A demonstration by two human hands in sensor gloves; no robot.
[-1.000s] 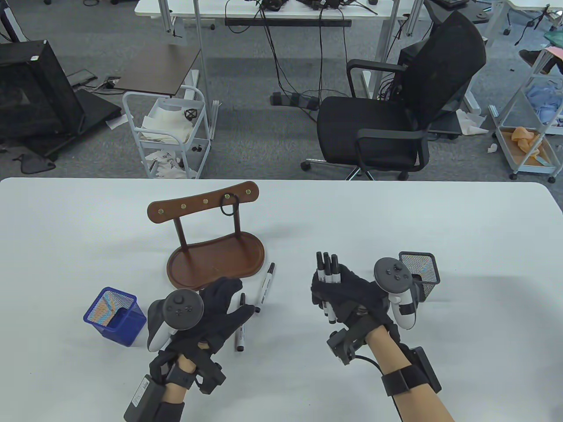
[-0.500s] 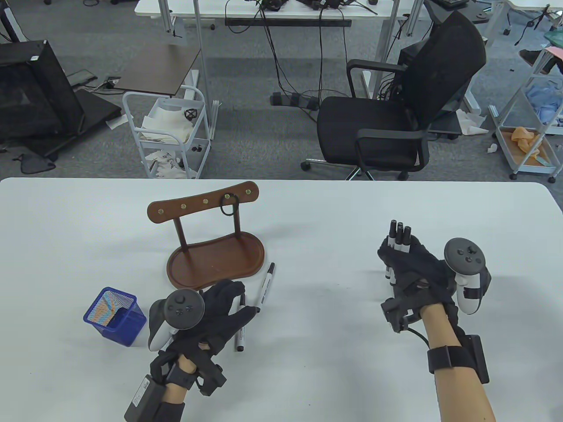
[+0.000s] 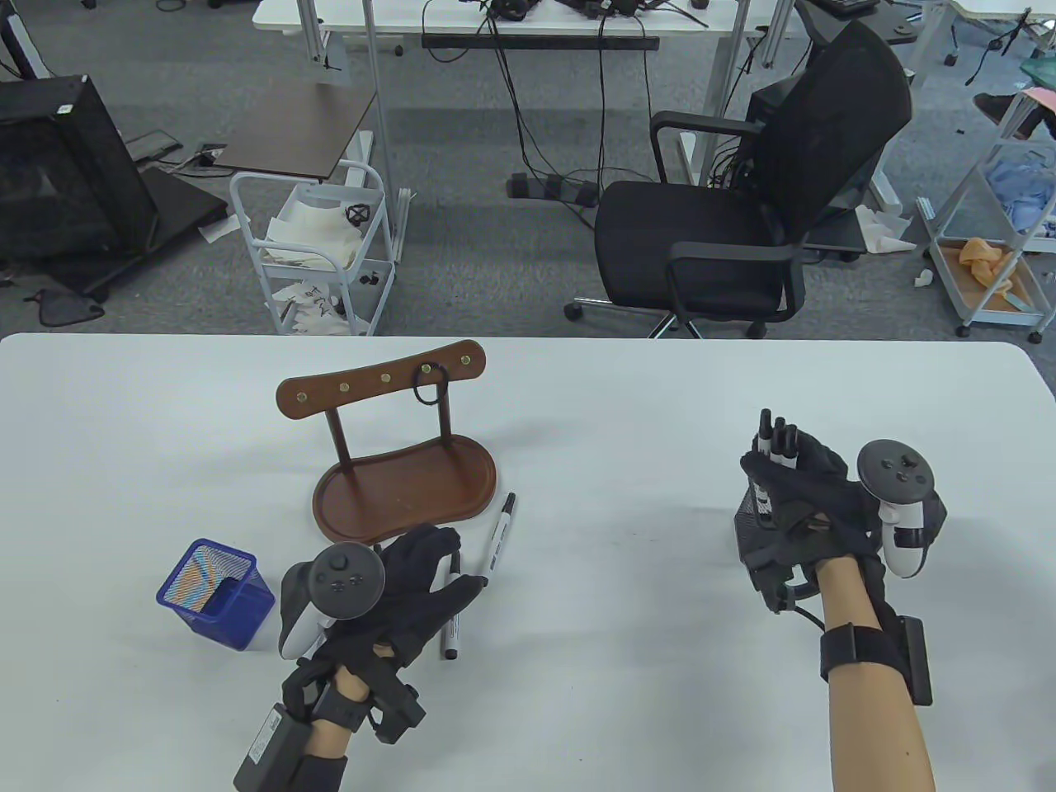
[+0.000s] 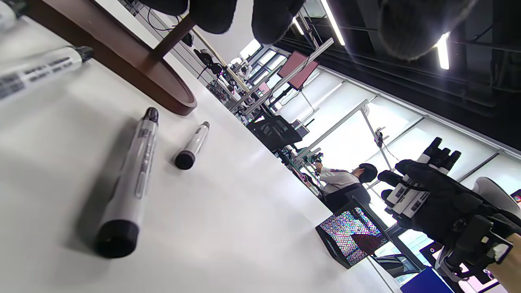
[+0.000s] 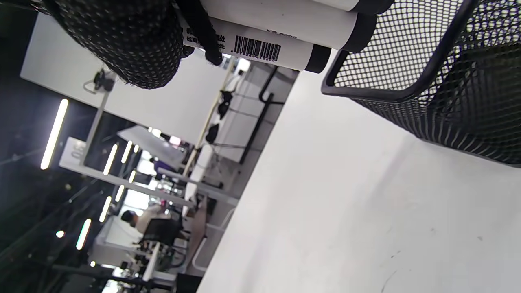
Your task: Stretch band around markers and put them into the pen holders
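Note:
My right hand grips a bundle of black-capped white markers, held upright with caps up. A dark band crosses the barrels in the right wrist view. The bundle hangs just above the black mesh pen holder, with its lower ends beside the holder's rim. My left hand rests open on the table. One loose marker lies partly under its fingers and another lies beside them. A blue mesh pen holder stands left of that hand.
A brown wooden stand sits behind my left hand, with a black band hanging from one of its hooks. Three loose markers show in the left wrist view. An office chair and a cart stand beyond the table's far edge.
My right hand carried the marker bundle from the table's middle to the right and over the black holder, which it now mostly hides. My left hand stayed put.

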